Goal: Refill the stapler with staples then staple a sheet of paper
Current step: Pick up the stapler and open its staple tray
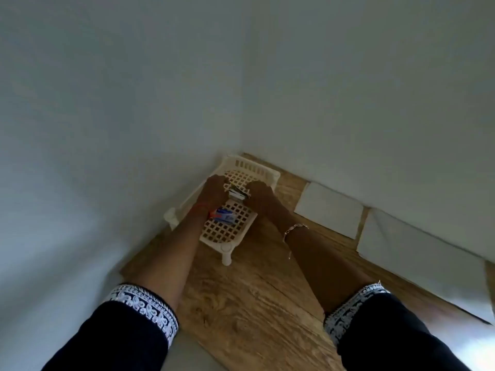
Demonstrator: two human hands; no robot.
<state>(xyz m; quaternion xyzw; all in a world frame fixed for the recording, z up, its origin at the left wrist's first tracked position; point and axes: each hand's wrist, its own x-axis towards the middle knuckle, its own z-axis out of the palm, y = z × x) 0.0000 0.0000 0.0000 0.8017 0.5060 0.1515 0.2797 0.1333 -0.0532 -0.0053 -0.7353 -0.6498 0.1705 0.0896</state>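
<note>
A: Where's the stapler (238, 194)?

B: Mid-frame, held over the white basket (251, 167) in the corner of the counter (254, 303), between both hands. Left hand (214, 192) is curled on one end, right hand (260, 194) curled on the other. It may be hinged open, but it's too small & blurry to swear to.

A: Staples?

B: A blue-and-white staple box (223, 215) lies in the basket, just below the stapler, next to the left wrist. Can't tell if it's open.

A: So which step?

B: Refill, I'd say, and early on it, prob. opening the magazine. No staple strip visible in either hand.

A: Next move?

B: One hand has to let go & fetch a strip from the box while the other holds the stapler steady w/ the channel up. Then close it and go to the paper (329, 210). Two white sheets lie flat at the right of the frame along the wall, well apart from the basket.
</note>
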